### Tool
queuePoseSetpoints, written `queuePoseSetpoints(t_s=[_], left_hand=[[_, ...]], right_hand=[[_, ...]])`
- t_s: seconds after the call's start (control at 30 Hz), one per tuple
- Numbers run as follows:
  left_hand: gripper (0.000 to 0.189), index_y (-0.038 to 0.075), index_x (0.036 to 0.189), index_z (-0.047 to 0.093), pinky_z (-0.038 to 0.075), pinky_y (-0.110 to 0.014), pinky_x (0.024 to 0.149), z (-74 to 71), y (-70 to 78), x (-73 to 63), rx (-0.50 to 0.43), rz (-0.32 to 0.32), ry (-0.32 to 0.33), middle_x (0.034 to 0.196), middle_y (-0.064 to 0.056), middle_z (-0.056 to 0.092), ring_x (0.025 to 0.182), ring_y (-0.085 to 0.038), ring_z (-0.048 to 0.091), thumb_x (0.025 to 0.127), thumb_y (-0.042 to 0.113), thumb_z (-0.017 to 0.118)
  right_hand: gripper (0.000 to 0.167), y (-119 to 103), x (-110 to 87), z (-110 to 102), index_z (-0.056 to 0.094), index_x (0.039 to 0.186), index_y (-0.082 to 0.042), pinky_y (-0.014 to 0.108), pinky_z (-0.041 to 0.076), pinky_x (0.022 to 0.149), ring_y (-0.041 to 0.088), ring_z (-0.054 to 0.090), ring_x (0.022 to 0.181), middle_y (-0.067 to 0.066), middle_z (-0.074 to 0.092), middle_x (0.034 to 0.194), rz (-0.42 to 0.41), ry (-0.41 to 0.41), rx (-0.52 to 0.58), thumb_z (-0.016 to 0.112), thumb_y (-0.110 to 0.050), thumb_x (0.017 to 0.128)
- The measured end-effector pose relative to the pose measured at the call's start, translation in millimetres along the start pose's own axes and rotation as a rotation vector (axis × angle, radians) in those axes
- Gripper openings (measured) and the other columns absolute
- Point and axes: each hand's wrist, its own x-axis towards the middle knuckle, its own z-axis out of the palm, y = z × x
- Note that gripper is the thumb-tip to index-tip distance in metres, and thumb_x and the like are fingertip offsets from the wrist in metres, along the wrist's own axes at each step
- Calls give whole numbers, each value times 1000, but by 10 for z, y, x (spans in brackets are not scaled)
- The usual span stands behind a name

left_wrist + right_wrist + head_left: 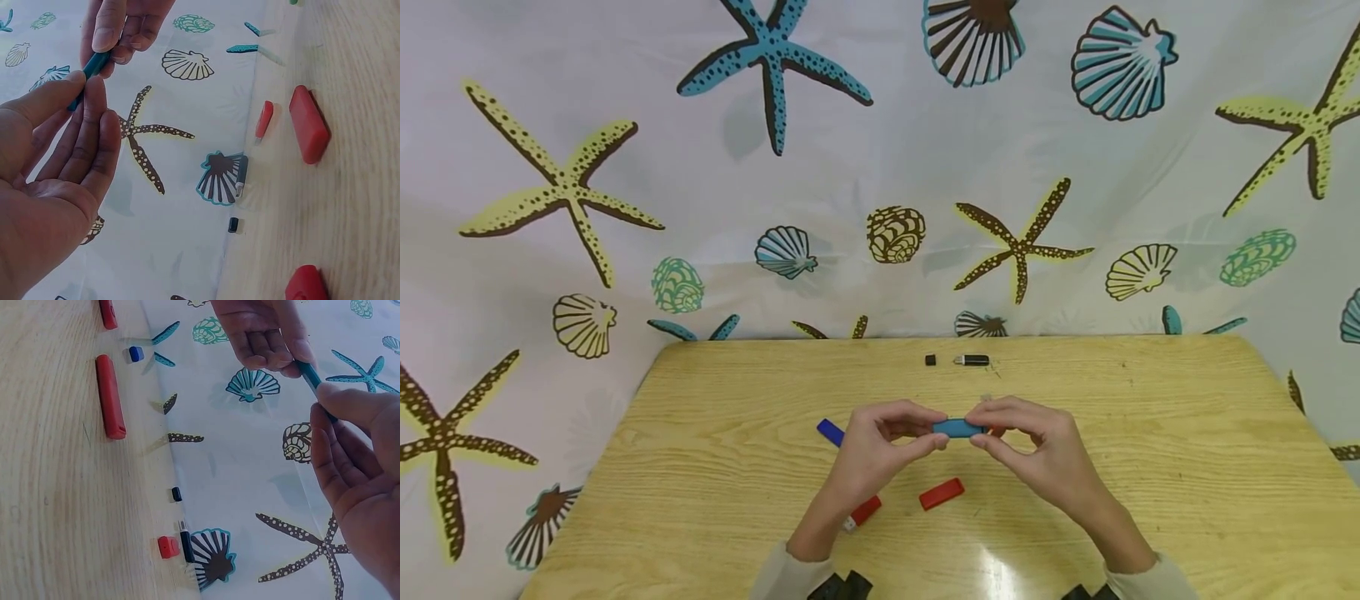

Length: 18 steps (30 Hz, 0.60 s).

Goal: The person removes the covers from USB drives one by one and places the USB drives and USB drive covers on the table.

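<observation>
Both hands hold a blue USB stick [957, 428] level between them, over the middle of the table. My left hand [880, 442] pinches its left end between thumb and fingers. The right hand [1041, 450] has the other end in a similar pinch. No metal plug shows on this stick; its ends are covered by fingertips. In the left wrist view the blue stick [94, 65] stands slanted between the thumbs and fingers. Below the hands lies a red cap [942, 493]. A red USB stick [862, 512] with its metal plug bare is beside my left forearm.
A dark blue piece [831, 432] lies partly behind the left hand. Farther back are a black USB stick [974, 360] and its small black cap [930, 360]. Another red stick [167, 547] lies near the black one. A patterned cloth [850, 167] hangs behind the wooden table [1187, 467].
</observation>
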Motion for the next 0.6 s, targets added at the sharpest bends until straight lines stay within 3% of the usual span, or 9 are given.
queuePoseSetpoints(t_s=[0.2,0.3,0.6], left_hand=[[19,-4,110,75,61,-34,79,-257,25,-40,41,63,82,97,-14,75,84,-20,75,90,-4,75],[21,-4,111,75,61,-34,80,-329,36,-41,47,54,77,99,-15,75,86,-19,75,91,-3,75],[23,-6,114,73,61,-34,81,-282,19,-11,24,21,40,103,-20,74,90,-21,75,92,-2,74]], right_hand=[[34,-24,-44,-208,76,112,1,25,59,81,17,72,104,16,73,113,18,43,23,74,19,83],[34,-20,-64,-260,76,113,1,26,59,81,17,72,102,15,73,113,31,42,31,73,19,84],[32,27,-57,-269,77,112,-2,22,58,75,14,71,97,10,74,113,47,89,-43,74,15,86]])
